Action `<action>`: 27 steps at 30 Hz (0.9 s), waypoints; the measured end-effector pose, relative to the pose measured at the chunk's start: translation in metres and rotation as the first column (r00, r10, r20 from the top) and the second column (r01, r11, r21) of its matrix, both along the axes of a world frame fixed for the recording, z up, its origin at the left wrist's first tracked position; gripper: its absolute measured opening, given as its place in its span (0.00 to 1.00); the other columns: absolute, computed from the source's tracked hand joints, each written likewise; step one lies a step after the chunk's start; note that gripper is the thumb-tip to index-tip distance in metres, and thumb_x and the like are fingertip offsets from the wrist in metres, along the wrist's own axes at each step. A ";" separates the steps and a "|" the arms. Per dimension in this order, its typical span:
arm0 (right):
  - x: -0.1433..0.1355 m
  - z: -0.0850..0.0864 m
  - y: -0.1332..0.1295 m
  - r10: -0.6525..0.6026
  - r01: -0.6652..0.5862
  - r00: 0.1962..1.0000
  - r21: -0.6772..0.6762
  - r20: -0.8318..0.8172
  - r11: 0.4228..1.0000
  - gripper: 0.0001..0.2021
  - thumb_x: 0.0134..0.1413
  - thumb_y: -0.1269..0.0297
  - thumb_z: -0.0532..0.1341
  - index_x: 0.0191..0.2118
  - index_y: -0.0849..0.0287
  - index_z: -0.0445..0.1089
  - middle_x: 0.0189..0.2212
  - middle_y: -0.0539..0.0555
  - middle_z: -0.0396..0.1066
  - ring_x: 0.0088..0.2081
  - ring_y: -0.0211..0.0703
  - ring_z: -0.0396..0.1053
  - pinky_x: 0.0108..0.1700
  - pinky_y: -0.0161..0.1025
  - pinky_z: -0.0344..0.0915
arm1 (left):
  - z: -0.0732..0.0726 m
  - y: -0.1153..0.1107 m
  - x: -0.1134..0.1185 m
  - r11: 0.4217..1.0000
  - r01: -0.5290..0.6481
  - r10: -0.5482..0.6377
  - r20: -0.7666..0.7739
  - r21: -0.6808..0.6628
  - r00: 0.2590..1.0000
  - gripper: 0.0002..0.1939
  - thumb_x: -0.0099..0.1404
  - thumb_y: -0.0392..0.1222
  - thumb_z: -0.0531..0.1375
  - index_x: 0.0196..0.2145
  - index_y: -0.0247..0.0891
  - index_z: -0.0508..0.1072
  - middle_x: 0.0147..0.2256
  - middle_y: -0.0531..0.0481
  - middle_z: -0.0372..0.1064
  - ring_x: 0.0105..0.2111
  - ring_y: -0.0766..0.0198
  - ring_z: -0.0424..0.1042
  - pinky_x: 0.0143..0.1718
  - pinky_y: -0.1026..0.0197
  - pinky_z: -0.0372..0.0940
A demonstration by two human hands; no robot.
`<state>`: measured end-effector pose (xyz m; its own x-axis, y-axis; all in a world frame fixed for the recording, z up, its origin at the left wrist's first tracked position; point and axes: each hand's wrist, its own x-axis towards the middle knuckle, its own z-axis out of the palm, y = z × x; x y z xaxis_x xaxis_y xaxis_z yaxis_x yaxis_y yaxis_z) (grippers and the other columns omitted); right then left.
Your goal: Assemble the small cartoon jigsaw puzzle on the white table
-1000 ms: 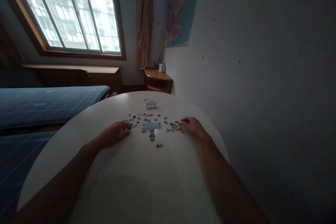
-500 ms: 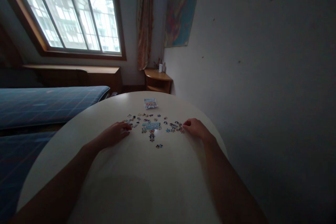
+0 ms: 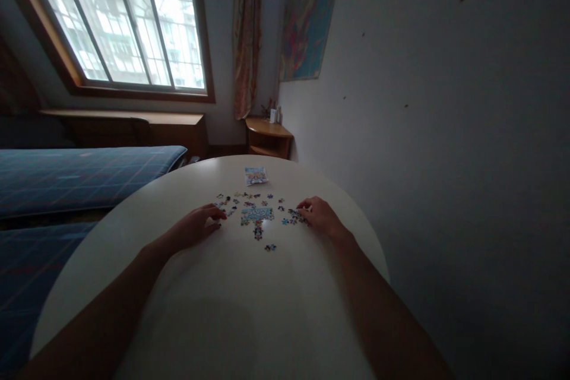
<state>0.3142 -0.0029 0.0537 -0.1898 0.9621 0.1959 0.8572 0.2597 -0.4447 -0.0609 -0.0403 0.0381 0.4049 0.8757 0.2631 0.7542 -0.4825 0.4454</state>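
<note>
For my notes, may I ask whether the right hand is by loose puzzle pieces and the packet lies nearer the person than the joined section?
No, the head view shows the packet lying beyond the joined section; the rest is right.

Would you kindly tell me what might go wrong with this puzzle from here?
The right hand is at the edge of the loose pile, so it might scatter it. The left hand is near other loose pieces and might brush them aside. The narrow strip on the joined section could come apart if bumped.
</note>
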 end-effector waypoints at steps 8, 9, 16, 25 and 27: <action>-0.022 0.001 -0.010 0.157 -0.155 0.983 -0.027 0.091 0.988 0.11 0.52 0.60 0.64 0.40 0.55 0.79 0.42 0.57 0.72 0.43 0.45 0.69 0.48 0.39 0.62 | 0.000 0.001 0.001 1.000 0.021 -0.022 0.038 0.022 0.999 0.14 0.58 0.35 0.52 0.40 0.38 0.74 0.39 0.46 0.72 0.36 0.61 0.72 0.41 0.59 0.67; -0.024 0.002 -0.012 0.170 -0.167 0.980 -0.033 0.103 0.985 0.11 0.52 0.60 0.64 0.40 0.55 0.79 0.43 0.57 0.72 0.44 0.45 0.69 0.48 0.40 0.62 | 0.000 0.000 0.001 1.000 0.017 -0.018 0.035 0.016 0.999 0.15 0.57 0.34 0.52 0.40 0.38 0.74 0.39 0.46 0.73 0.36 0.61 0.72 0.41 0.59 0.67; -0.031 0.005 -0.019 0.206 -0.199 0.972 -0.072 0.114 0.977 0.10 0.49 0.60 0.66 0.38 0.54 0.79 0.43 0.57 0.72 0.45 0.46 0.68 0.48 0.40 0.61 | 0.005 -0.003 0.004 1.000 -0.008 0.008 0.026 -0.028 1.000 0.15 0.57 0.34 0.52 0.41 0.39 0.73 0.42 0.46 0.74 0.38 0.61 0.73 0.42 0.58 0.67; -0.037 0.008 -0.024 0.214 -0.200 0.966 -0.104 0.147 0.974 0.09 0.49 0.57 0.66 0.32 0.57 0.78 0.39 0.57 0.74 0.41 0.45 0.69 0.42 0.38 0.61 | 0.005 -0.003 0.004 0.997 -0.063 0.065 0.033 -0.054 0.997 0.17 0.56 0.34 0.52 0.42 0.40 0.73 0.41 0.48 0.76 0.39 0.60 0.74 0.44 0.58 0.67; -0.038 0.009 -0.025 0.211 -0.197 0.967 -0.105 0.144 0.975 0.09 0.49 0.57 0.66 0.31 0.58 0.77 0.38 0.56 0.74 0.40 0.44 0.70 0.41 0.37 0.60 | 0.004 -0.002 0.003 0.996 -0.063 0.065 0.029 -0.057 0.997 0.17 0.56 0.35 0.52 0.42 0.40 0.73 0.41 0.48 0.76 0.39 0.61 0.74 0.43 0.58 0.67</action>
<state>0.2760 -0.0281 0.0628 -0.4046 0.9122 0.0645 0.8502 0.4012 -0.3410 -0.0578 -0.0428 0.0423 0.3398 0.9134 0.2243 0.7680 -0.4071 0.4944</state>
